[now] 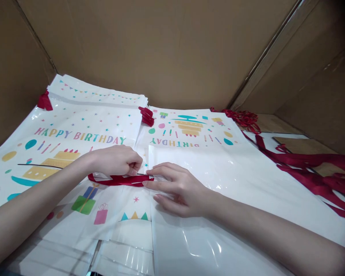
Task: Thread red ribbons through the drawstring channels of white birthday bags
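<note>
My left hand [119, 160] is closed, its fingers wrapped around a thin dark rod [40, 165] that reaches out to the left behind my forearm and to the right toward my other hand. A looped red ribbon [117, 181] lies just below it. At the ribbon's right end is my right hand [179, 188], with the ribbon between its fingers at the left edge of a plain white plastic sheet [218, 214]. Printed birthday bags [80, 122] lie under both hands, showing a cake, presents and lettering. Whether the rod's right tip enters the sheet is hidden.
Cardboard walls [149, 46] rise behind and on both sides. A second stack of printed bags [189, 124] lies upside down at the back centre. Red ribbon bundles [244, 119] and trailing red ribbons [313, 165] lie on the right. A red ribbon tuft [45, 101] sticks out at the left stack.
</note>
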Available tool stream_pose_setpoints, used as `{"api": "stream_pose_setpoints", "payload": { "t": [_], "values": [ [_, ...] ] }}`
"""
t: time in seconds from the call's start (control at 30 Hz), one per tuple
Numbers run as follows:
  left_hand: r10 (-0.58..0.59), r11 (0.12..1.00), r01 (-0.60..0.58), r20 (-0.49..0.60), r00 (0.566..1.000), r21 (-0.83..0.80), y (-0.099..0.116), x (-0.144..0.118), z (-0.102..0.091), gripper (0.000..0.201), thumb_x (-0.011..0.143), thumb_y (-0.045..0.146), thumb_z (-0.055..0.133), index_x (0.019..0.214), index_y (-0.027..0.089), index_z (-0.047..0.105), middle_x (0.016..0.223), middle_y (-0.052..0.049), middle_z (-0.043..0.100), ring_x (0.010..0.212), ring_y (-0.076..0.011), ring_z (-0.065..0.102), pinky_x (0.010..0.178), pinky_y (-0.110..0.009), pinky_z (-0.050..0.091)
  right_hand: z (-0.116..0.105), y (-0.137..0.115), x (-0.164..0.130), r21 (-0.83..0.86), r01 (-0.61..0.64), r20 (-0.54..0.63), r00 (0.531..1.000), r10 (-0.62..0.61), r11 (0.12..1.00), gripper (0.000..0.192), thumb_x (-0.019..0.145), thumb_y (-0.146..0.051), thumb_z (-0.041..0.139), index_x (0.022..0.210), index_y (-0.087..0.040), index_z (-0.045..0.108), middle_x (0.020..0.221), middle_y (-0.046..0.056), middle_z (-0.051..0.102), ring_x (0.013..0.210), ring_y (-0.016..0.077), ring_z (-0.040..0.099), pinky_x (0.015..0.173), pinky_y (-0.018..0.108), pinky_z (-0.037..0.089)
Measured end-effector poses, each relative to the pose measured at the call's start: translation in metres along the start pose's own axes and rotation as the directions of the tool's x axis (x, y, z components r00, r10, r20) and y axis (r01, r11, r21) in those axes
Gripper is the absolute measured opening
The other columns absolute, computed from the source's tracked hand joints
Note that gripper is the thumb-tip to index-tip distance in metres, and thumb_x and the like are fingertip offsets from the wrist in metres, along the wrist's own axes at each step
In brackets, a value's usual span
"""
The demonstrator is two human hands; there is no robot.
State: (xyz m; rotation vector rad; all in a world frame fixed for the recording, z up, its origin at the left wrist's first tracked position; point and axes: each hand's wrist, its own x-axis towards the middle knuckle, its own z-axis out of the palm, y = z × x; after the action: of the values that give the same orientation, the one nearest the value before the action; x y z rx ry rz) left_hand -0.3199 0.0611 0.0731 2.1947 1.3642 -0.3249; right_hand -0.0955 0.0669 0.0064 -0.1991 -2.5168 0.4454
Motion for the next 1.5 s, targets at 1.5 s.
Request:
{"api": "stream_pose_setpoints", "payload": {
  "t": [1.5],
  "values": [
    [-0.094,0.993,0.079,0.181,0.979,0.092,-0.006,-0.017,-0.019,0.010,0.069,0.025,0.059,0.063,0.020,0.054,0.061,0.002,0.059,0.053,-0.0122,0.049,0.048,-0.022,0.030,0.000,-0.003,0.000,-0.107,-0.106,0.168,0.978,0.123,0.989,0.038,0.090,-0.038,0.046,0.119,-0.015,0.058,0.125,0.013,0.055,0.113,0.0247,0.048,0.094,0.043,0.040]
  ]
}}
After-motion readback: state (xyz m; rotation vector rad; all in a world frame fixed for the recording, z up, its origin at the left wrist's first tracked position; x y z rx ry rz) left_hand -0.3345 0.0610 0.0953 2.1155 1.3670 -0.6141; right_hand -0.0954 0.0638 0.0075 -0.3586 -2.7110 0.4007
